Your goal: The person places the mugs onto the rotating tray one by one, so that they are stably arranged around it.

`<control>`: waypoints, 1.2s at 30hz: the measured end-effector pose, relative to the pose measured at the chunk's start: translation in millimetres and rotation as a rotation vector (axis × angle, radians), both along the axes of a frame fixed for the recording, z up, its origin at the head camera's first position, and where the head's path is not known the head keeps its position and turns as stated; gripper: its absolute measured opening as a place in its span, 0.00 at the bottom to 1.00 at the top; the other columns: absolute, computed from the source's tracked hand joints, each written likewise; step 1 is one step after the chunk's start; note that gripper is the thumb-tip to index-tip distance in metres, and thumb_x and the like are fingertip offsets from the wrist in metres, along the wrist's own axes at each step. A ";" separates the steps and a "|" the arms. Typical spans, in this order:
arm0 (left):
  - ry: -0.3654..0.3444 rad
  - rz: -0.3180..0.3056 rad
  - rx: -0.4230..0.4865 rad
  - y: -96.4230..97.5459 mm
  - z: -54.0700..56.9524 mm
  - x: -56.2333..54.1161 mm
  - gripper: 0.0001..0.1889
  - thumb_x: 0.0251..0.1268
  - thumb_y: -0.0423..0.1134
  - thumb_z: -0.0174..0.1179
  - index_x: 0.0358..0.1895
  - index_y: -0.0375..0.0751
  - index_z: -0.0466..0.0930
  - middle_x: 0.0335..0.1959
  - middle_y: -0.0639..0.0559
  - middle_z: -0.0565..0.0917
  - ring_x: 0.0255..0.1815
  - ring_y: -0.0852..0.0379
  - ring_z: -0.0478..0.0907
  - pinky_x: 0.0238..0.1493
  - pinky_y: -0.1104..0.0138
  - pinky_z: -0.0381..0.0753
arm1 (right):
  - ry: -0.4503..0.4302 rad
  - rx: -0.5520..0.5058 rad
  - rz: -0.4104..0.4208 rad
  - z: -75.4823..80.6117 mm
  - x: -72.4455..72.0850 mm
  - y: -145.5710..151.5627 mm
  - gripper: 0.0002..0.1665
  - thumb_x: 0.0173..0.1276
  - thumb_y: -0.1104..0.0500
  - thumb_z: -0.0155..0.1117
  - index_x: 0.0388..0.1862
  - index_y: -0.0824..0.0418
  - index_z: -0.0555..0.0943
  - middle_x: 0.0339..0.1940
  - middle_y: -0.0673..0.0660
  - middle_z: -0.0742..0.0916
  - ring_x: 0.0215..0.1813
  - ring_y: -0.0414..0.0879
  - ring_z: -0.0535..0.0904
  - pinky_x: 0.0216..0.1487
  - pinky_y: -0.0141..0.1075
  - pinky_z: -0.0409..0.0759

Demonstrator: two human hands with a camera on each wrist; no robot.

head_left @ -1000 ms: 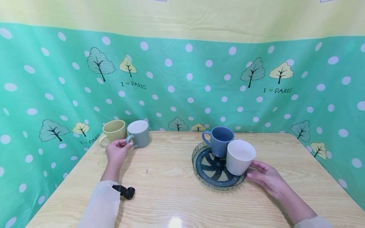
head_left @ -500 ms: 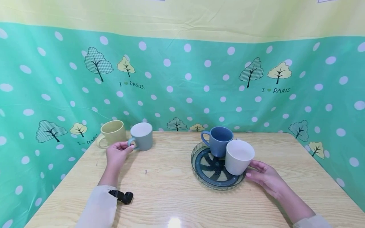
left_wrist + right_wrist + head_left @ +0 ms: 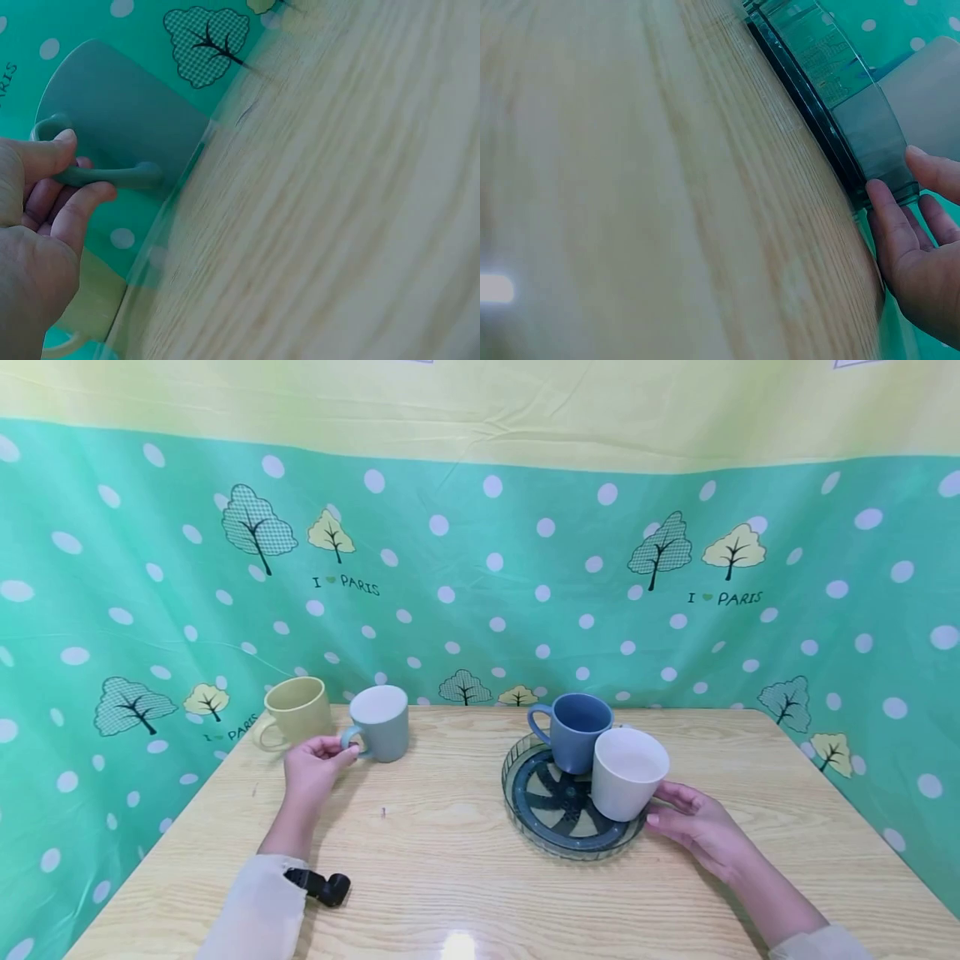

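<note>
In the head view my left hand (image 3: 315, 771) pinches the handle of a light grey-blue mug (image 3: 386, 727). The left wrist view shows thumb and fingers around that handle (image 3: 124, 177); whether the mug's base touches the table I cannot tell. Just left of it stands a yellow mug (image 3: 300, 703). My right hand (image 3: 708, 831) touches the right side of a clear round tray (image 3: 536, 835) with fairly straight fingers (image 3: 891, 217), beside a white cup (image 3: 628, 777). That cup and a dark blue mug (image 3: 579, 727) stand upright on the tray, close together.
A wooden table (image 3: 450, 893) lies under everything, backed by a green dotted curtain (image 3: 480, 585). A small dark mark (image 3: 383, 812) is on the tabletop between the left hand and the tray. A black wrist camera (image 3: 321, 885) sits at the left sleeve.
The left hand has carried the grey-blue mug a little right and towards me, widening its gap from the yellow mug. The right hand and tray stay put.
</note>
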State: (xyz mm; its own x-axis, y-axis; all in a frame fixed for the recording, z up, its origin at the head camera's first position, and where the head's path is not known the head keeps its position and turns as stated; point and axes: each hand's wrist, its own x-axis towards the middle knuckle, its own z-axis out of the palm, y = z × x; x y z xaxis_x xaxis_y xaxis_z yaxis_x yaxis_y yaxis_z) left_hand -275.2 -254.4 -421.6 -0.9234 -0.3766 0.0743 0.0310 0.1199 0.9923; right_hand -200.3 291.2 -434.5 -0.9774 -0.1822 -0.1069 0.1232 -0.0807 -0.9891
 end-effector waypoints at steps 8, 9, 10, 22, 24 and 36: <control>-0.005 -0.035 0.054 6.4 6.2 7.2 0.11 0.53 0.27 0.72 0.38 0.33 0.81 0.28 0.55 0.84 0.33 0.62 0.82 0.41 0.71 0.85 | 0.015 -0.001 0.002 -1.1 -0.5 -0.4 0.47 0.62 0.74 0.62 0.72 0.81 0.45 0.63 0.60 0.70 0.53 0.38 0.78 0.60 0.42 0.79; -0.006 -0.039 0.054 6.9 6.6 7.8 0.11 0.53 0.28 0.72 0.38 0.33 0.81 0.28 0.55 0.84 0.33 0.62 0.82 0.41 0.71 0.85 | 0.017 -0.002 0.002 -1.0 -0.3 -0.6 0.47 0.62 0.74 0.63 0.72 0.81 0.45 0.63 0.60 0.70 0.53 0.38 0.78 0.60 0.42 0.79; -0.009 -0.044 0.056 7.5 7.1 8.5 0.11 0.53 0.28 0.71 0.38 0.33 0.81 0.28 0.55 0.84 0.33 0.61 0.82 0.41 0.71 0.85 | 0.018 -0.004 0.002 -0.9 -0.1 -0.7 0.47 0.62 0.74 0.63 0.72 0.81 0.45 0.62 0.59 0.71 0.53 0.38 0.78 0.60 0.42 0.79; 0.030 -0.079 0.095 15.4 9.0 14.5 0.09 0.52 0.25 0.71 0.36 0.31 0.82 0.25 0.55 0.84 0.30 0.62 0.82 0.40 0.69 0.86 | 0.013 -0.021 0.000 -0.5 1.2 -0.4 0.45 0.61 0.74 0.63 0.71 0.80 0.49 0.57 0.52 0.74 0.53 0.39 0.79 0.59 0.42 0.79; 0.037 -0.092 0.093 16.3 10.2 15.8 0.08 0.52 0.25 0.71 0.35 0.33 0.82 0.26 0.55 0.84 0.30 0.62 0.82 0.39 0.70 0.86 | 0.011 -0.016 -0.003 -0.1 1.2 -1.0 0.46 0.61 0.74 0.63 0.71 0.80 0.48 0.58 0.54 0.74 0.53 0.39 0.79 0.59 0.42 0.80; 0.064 -0.125 0.030 28.0 14.6 23.6 0.09 0.50 0.27 0.73 0.34 0.34 0.83 0.25 0.56 0.84 0.29 0.62 0.81 0.36 0.72 0.85 | 0.005 0.004 0.000 0.6 1.0 -1.4 0.48 0.63 0.74 0.62 0.72 0.80 0.44 0.68 0.69 0.64 0.53 0.37 0.78 0.60 0.42 0.79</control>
State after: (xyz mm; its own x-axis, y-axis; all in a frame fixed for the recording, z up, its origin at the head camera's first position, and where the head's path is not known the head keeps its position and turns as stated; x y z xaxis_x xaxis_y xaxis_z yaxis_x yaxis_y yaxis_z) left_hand -251.7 -226.3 -407.0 -0.9568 -0.2622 0.1256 0.1076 0.0819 0.9908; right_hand -199.3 289.8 -433.9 -0.9780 -0.1818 -0.1024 0.1179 -0.0767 -0.9901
